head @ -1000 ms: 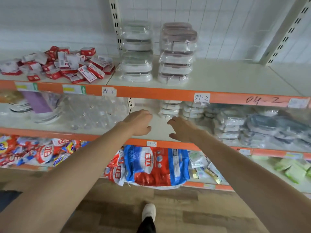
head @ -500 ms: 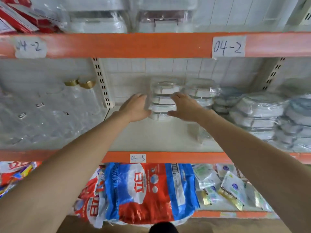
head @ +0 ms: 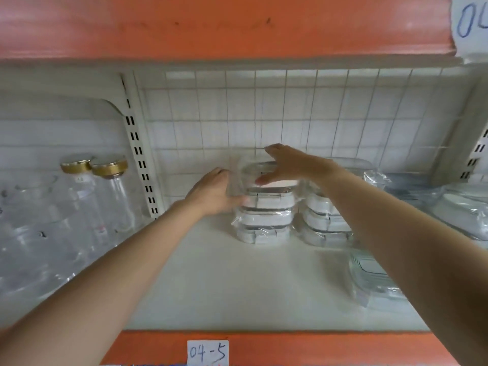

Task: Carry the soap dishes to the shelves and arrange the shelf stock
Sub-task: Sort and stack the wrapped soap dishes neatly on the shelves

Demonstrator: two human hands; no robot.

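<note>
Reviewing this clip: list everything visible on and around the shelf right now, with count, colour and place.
wrapped soap dishes: two stacks, white and clear, back of shelf, centre.
gold-lidded jars: two, clear glass, left.
wrapped containers: count unclear, bluish-clear, right.
shelf: one, white, orange front edge.
label 04-5: one, white, front edge.
left hand: touches the left stack's side.
right hand: rests on that stack's top.
</note>
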